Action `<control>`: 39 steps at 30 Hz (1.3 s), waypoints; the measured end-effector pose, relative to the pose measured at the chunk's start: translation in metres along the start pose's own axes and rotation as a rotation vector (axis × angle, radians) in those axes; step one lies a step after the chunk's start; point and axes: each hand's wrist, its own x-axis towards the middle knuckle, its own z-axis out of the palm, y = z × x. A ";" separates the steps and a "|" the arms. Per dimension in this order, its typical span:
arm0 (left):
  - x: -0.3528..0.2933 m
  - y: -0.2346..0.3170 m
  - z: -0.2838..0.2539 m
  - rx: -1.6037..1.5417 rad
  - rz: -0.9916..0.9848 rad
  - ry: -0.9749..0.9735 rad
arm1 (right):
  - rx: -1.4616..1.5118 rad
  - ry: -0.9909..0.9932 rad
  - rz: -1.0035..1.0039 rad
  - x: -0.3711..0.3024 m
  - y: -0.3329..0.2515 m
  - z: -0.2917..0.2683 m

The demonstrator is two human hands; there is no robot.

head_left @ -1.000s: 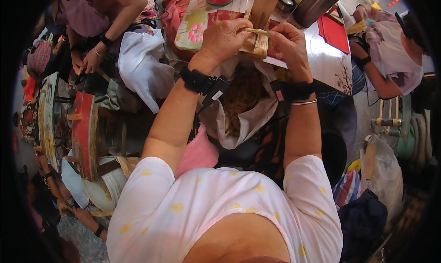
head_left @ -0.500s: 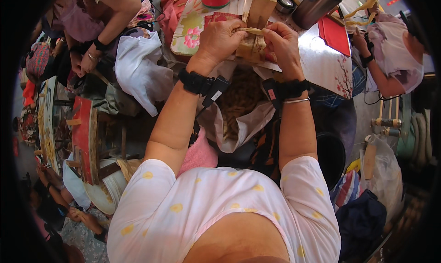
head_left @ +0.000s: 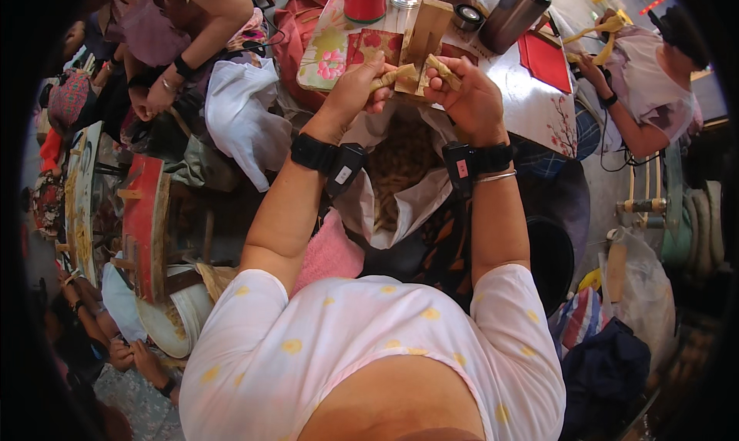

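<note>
A strip (head_left: 396, 76) is pinched by the left hand (head_left: 356, 88), a second strip (head_left: 444, 72) by the right hand (head_left: 473, 102). At six o'clock from both, a bag (head_left: 425, 210) is seen.

The person's (head_left: 377, 318) left grip (head_left: 352, 89) holds 1 tan piece (head_left: 398, 75), the right grip (head_left: 473, 101) another tan piece (head_left: 444, 71), the 2 apart. Nearby is an open pale bag (head_left: 419, 215); the table (head_left: 531, 106) carries a red container (head_left: 364, 0) and dark flask (head_left: 514, 16).
</note>
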 end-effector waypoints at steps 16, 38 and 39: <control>-0.105 0.003 0.035 -0.211 -0.112 -0.153 | 0.156 -0.065 0.024 -0.096 0.041 0.040; -0.177 -0.017 0.106 0.700 0.381 -0.324 | -0.623 -0.006 -0.215 -0.199 0.056 0.085; -0.177 -0.016 0.107 0.260 0.091 -0.456 | -0.568 -0.006 -0.178 -0.210 0.050 0.090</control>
